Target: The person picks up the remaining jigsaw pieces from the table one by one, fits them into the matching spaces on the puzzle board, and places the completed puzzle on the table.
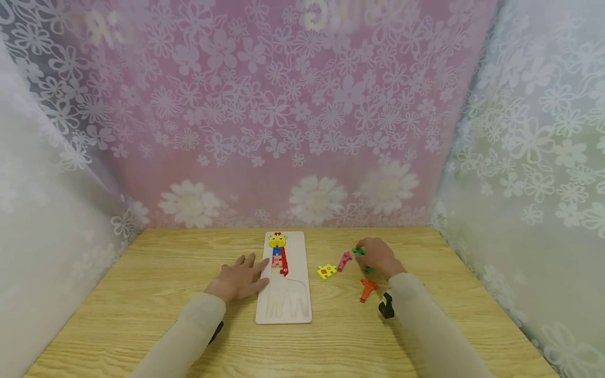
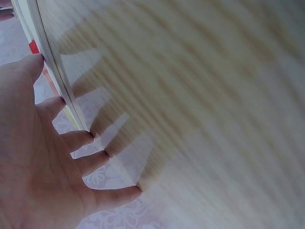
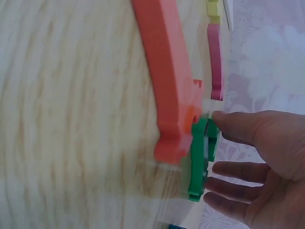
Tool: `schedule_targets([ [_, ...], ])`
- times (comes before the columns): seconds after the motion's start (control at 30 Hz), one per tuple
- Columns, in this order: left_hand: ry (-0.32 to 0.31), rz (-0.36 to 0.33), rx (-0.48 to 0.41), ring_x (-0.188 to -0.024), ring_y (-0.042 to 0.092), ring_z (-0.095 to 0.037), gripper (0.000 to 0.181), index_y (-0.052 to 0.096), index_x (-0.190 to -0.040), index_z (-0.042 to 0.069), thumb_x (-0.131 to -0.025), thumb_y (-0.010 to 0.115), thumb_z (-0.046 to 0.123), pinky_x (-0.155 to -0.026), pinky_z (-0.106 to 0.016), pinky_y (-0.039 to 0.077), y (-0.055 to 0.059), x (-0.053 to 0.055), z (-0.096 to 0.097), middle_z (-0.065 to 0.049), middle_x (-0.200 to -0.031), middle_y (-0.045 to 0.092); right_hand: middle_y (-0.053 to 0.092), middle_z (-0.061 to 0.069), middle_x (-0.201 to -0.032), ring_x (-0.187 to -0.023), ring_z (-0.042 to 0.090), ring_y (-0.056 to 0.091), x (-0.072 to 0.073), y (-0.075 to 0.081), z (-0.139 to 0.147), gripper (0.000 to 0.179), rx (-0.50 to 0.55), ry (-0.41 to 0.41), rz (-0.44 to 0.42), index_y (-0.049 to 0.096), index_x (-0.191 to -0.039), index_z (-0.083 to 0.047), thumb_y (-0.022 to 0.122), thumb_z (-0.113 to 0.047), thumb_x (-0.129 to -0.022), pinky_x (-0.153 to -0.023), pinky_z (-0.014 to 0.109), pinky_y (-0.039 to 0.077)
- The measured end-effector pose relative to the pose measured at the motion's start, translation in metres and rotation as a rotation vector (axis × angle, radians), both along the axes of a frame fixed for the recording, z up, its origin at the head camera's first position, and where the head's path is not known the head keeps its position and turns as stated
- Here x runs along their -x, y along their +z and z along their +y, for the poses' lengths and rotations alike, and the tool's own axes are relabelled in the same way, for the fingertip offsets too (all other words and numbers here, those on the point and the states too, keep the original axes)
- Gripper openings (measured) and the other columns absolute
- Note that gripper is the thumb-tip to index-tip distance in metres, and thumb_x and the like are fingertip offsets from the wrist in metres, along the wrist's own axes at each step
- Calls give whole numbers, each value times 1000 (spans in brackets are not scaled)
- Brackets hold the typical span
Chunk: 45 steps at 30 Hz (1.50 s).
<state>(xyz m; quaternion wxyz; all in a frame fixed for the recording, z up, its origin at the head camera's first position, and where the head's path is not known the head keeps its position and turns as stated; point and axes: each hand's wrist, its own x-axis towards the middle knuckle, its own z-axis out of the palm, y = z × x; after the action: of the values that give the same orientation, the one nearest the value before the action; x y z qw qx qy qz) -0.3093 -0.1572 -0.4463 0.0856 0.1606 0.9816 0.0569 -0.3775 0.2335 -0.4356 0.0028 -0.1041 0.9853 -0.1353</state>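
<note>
A pale wooden puzzle board (image 1: 296, 262) lies on the table, its giraffe partly filled: yellow head (image 1: 277, 241), blue piece (image 1: 277, 251), pink-orange piece (image 1: 277, 261), red piece (image 1: 284, 265). My left hand (image 1: 239, 278) rests with spread fingers at the board's left edge; in the left wrist view, the thumb and forefinger touch that edge. My right hand (image 1: 378, 256) pinches a green puzzle piece (image 1: 358, 251) close to the table. A second green piece (image 1: 367, 270) lies under the right palm, nearer the wrist; in the right wrist view, one green piece (image 3: 197, 162) partly covers the other.
Left of the right hand lie a pink piece (image 1: 344, 261) and a yellow piece (image 1: 326, 271). An orange piece (image 1: 367, 289) lies below it, near the right wrist. A flowered curtain (image 1: 283, 131) hangs behind the table (image 1: 189, 346) and along its sides.
</note>
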Motion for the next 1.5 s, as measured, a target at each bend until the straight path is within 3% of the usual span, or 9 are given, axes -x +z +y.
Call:
schedule_targets([
  [0.2,15,-4,4,-155,28,-47,66,30,-164,29,-106,41,60,-111,-82,28,-1,1,0,-18,-171,26,71,25,-126,-89,33,70,3,-3,-2,34,16,20,29,70,-128,0,68,-14,-97,-71,44,59],
  [0.33,9,0,4,-155,28,-47,67,30,-164,29,-106,41,60,-111,-82,29,-3,2,0,-18,-171,26,70,26,-126,-79,27,66,5,-5,-2,32,39,21,30,71,-127,1,66,-6,-96,-63,36,51],
  [0.43,2,3,14,-155,28,-47,67,28,-164,30,-106,40,61,-111,-81,29,-4,3,0,-18,-171,25,69,27,-129,-86,31,67,6,-6,0,36,51,30,15,70,-127,1,65,3,-92,-65,35,49],
  [0.57,3,5,11,-156,28,-47,67,28,-164,31,-106,39,61,-111,-81,29,-6,4,0,-17,-171,25,66,28,-132,-103,38,68,7,-6,4,44,73,41,-10,70,-128,2,64,12,-86,-70,37,55],
  [0.77,3,5,6,-155,28,-46,67,29,-164,30,-106,39,61,-111,-81,29,-5,2,-1,-18,-171,26,68,28,-129,-92,31,68,8,-7,11,36,79,35,4,70,-127,3,69,0,-92,-72,39,57],
  [1.03,4,-2,1,-155,28,-47,66,30,-164,30,-106,40,61,-111,-82,28,-6,2,-1,-18,-171,26,70,27,-124,-96,33,69,12,-12,18,34,128,76,1,71,-126,3,72,-4,-92,-79,44,59],
  [1.23,4,-3,2,-155,28,-46,66,30,-164,31,-106,40,61,-111,-81,28,-7,2,0,-18,-171,26,68,25,-131,-114,44,66,10,-12,21,32,207,139,48,72,-126,-2,73,-10,-94,-88,52,60],
  [1.4,2,7,11,-155,29,-46,66,30,-164,31,-106,40,61,-111,-81,30,-5,2,0,-18,-170,26,67,25,-132,-102,36,71,7,-7,20,32,313,249,103,74,-122,-1,76,-11,-93,-80,44,63],
  [1.5,0,7,11,-155,29,-46,67,30,-164,30,-106,40,60,-110,-81,30,-4,2,-1,-18,-170,26,66,27,-134,-99,35,73,3,-3,17,31,334,310,138,74,-120,2,77,-7,-91,-83,45,63],
])
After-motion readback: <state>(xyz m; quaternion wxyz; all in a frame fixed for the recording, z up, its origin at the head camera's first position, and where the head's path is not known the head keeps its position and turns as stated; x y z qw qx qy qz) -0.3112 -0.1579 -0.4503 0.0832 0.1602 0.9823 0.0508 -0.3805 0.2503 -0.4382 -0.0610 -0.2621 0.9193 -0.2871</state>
